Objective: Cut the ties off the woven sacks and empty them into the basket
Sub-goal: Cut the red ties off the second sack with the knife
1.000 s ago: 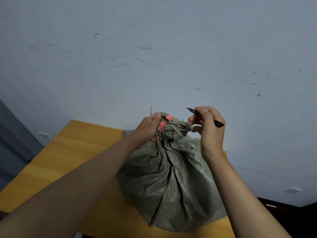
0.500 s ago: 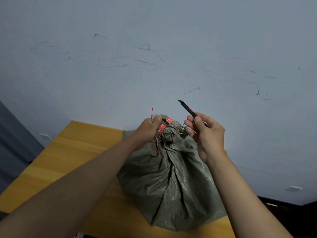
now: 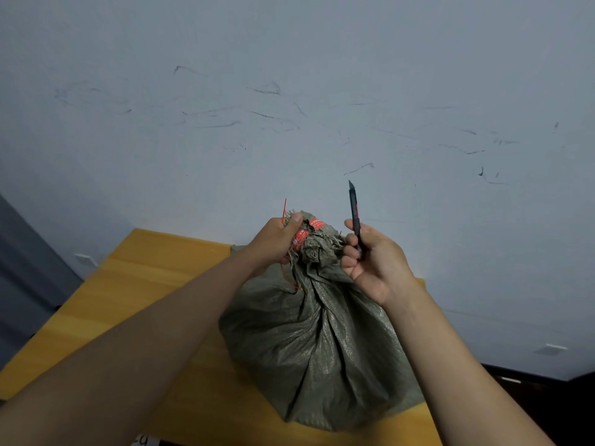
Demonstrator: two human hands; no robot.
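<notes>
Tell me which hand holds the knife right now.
The right hand grips the black knife, blade pointing up, away from the sack. The left hand instead grips the sack's bunched neck by the red tie.

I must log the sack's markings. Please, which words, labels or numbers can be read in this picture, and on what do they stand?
Nothing can be read for certain.
Red labels at the gathered neck of the woven sack: pale print, too small and blurred to read.
Knife in the right hand: a small red mark, unreadable.
</notes>
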